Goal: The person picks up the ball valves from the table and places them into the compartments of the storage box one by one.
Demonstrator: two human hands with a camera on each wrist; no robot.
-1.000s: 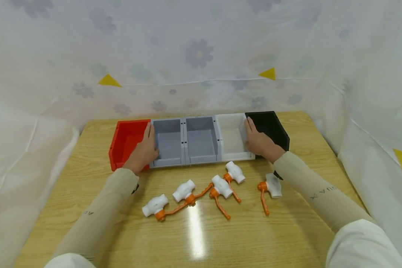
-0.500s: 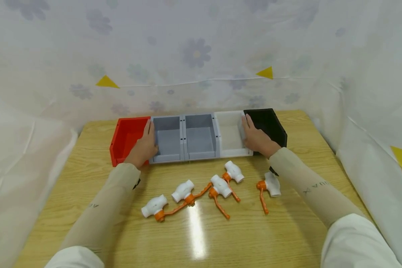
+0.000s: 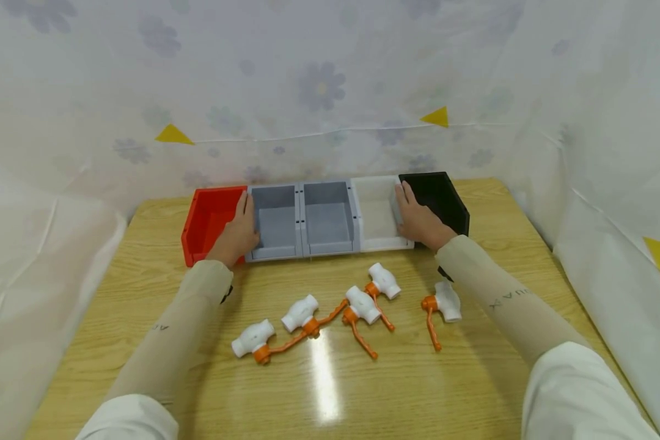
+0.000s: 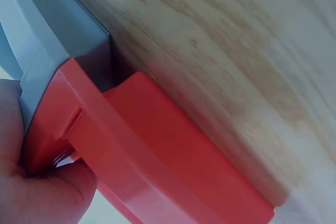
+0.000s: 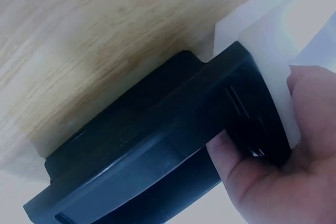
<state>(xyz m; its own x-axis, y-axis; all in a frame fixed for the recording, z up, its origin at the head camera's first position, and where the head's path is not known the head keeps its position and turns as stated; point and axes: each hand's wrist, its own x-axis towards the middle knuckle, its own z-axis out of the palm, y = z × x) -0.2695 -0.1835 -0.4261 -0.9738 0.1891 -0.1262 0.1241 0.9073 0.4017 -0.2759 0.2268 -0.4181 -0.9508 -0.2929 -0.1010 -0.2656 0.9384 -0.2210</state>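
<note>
Five open-front bins stand side by side in a row: a red bin [image 3: 203,221], two grey bins [image 3: 275,223] [image 3: 327,220], a white bin [image 3: 375,211] and a black bin [image 3: 434,194]. At the seam of red and grey, my left hand [image 3: 238,235] pinches the adjoining walls; its thumb [image 4: 71,190] lies on the red side in the left wrist view. My right hand [image 3: 420,221] grips the white and black walls where they meet, thumb [image 5: 231,158] against the black bin in the right wrist view. Several white ball valves [image 3: 255,338] with orange handles lie in front.
The wooden table [image 3: 396,397] carries everything. A white flowered sheet [image 3: 319,140] hangs behind the bins and along both sides, with yellow triangles [image 3: 174,134] on it. One valve [image 3: 447,302] lies apart near my right forearm.
The whole row of bins has slid a little away from me, toward the back edge, with both hands holding on. The valves have stayed put on the table.
</note>
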